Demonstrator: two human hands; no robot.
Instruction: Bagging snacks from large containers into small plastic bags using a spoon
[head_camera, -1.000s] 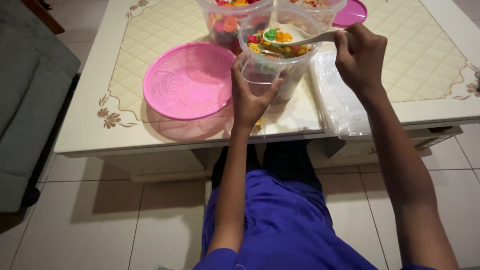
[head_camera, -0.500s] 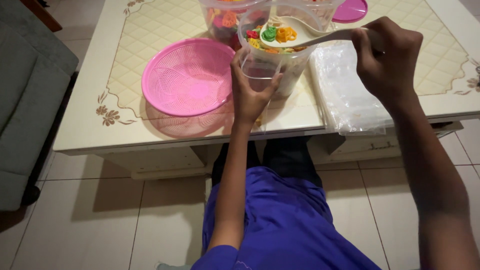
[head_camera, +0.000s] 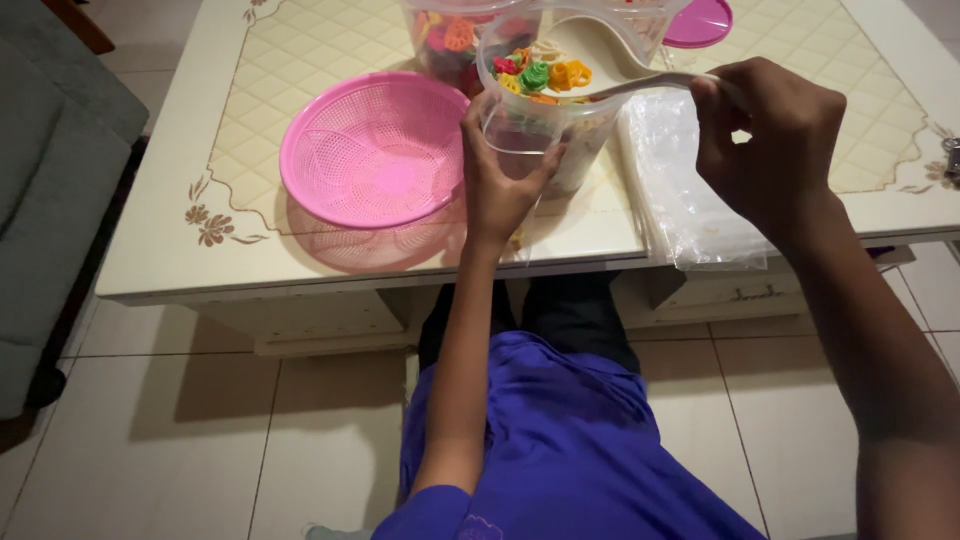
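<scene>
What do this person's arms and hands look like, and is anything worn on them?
Both arms are bare all the way down, and slim. The left hand and the right hand wear no gloves; no rings, watch or bracelet can be seen. The only clothing in view is a blue-purple short-sleeved shirt, with its sleeve edge near the left upper arm at the bottom of the picture.

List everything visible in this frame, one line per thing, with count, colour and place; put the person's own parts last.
Clear cup: one, see-through, held up at the table's front.
Scoop: one, white, loaded with coloured ring snacks, over the cup.
Clear tubs: at least two, holding coloured snacks, behind the cup.
Basket: one, pink, table left.
Lid: one, pink, far edge.
Plastic bags: a stack, clear, table right.
Table: one, cream.
Sofa: grey, far left.
Left hand: grips the cup.
Right hand: holds the scoop's handle.
</scene>
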